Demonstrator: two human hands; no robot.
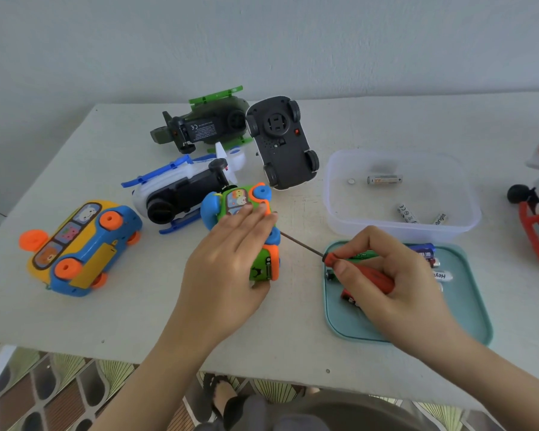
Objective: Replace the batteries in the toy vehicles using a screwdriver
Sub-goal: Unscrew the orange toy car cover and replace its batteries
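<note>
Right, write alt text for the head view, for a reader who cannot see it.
A left hand holds a green toy bus on a white table while the right hand aims a red-handled screwdriver at it. Loose batteries lie nearby.

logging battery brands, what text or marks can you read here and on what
"CE": label under the green helicopter; small print unreadable.
"CE": pale battery in the clear container.
"bright": neighbouring battery, start cut off.
"Hey": white battery on the teal tray, rest hidden.
Other batteries: print blurred.
</note>
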